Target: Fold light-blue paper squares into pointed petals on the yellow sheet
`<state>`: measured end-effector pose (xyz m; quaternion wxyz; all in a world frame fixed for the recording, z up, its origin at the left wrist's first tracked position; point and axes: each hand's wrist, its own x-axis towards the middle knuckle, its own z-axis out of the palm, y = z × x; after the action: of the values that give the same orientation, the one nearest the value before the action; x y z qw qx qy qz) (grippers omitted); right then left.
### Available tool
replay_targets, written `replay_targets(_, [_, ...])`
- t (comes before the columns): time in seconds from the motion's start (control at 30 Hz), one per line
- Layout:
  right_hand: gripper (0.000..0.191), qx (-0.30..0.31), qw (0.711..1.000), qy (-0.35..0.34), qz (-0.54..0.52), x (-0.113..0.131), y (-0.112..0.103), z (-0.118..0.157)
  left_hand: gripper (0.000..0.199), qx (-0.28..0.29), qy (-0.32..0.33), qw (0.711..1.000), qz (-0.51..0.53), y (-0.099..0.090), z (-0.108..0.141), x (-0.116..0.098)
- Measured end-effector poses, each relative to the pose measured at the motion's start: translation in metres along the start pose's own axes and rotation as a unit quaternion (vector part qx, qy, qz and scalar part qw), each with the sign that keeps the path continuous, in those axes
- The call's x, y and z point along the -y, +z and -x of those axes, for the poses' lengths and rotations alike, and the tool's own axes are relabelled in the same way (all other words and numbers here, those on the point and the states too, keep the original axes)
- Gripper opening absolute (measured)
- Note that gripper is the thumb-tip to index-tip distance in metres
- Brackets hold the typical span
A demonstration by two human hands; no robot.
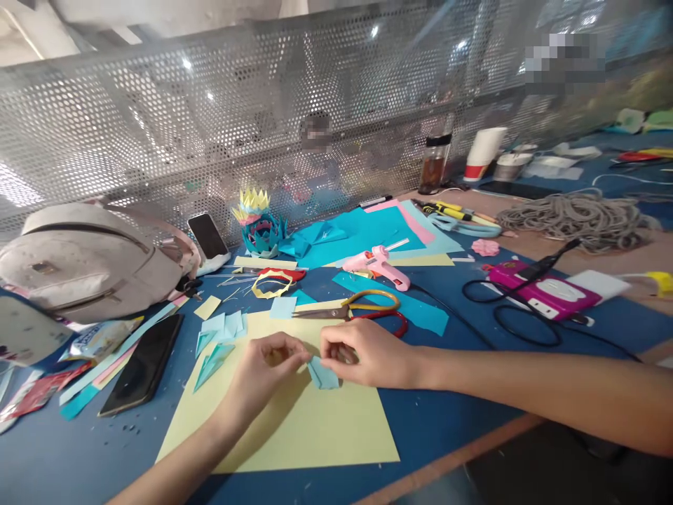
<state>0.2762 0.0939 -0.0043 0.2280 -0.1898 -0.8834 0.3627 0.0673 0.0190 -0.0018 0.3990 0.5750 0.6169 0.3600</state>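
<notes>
Between my two hands is a small light blue piece of paper [324, 376], partly folded, above a large pale yellow sheet [294, 435]. My left hand [273, 361] pinches its upper left edge with thumb and finger. On the other side, my right hand [360, 354] pinches the paper near its top; the fingertips partly cover it. Scissors [326, 313] with yellow and red handles lie just beyond my right hand. Folded light blue paper pieces [213, 365] and small blue squares [227, 324] rest left of my left hand.
A pink glue gun [379, 265], blue paper sheets [362, 235] and a paper crown-like model [260, 228] stand or lie farther back. At right are a purple power strip [547, 291] and coiled grey cord [573, 217]. A phone [144, 365] and backpack [89, 259] occupy the left.
</notes>
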Motion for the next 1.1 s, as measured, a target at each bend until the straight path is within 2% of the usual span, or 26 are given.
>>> replay_targets(0.27, [0.012,-0.060,0.997,-0.040,-0.020,0.005,0.002,0.004,0.032,-0.030,-0.035,0.995,0.093,0.009,0.009,-0.012])
replay_targets(0.63, [0.012,-0.090,0.995,-0.033,0.010,0.001,0.006,0.003,0.035,-0.104,-0.037,0.988,0.112,0.014,0.008,-0.014])
replay_targets(1.1, [0.012,-0.103,0.994,-0.040,0.021,0.000,0.006,0.004,0.033,-0.112,-0.028,0.985,0.132,0.023,0.009,-0.012])
